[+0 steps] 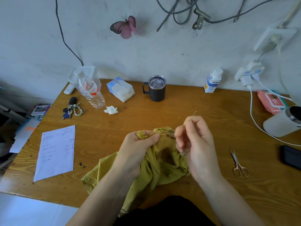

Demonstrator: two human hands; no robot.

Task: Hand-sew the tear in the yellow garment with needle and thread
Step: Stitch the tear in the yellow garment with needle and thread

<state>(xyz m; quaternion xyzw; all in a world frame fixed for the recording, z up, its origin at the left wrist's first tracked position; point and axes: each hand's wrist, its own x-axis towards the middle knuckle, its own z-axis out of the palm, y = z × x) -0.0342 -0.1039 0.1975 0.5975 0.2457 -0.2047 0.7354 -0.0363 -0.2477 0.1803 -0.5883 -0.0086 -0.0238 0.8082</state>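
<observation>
Left hand [138,149] grips the bunched yellow garment [162,162]; right hand [195,144] pinches what looks like thread [167,134]; bottle [91,90] label illegible.

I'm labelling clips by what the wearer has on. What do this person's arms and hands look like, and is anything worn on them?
The left hand and right hand are bare: no gloves, rings, watch or bracelet in view. The left arm and right arm are uncovered to the frame's bottom edge, so no sleeves show.
</observation>
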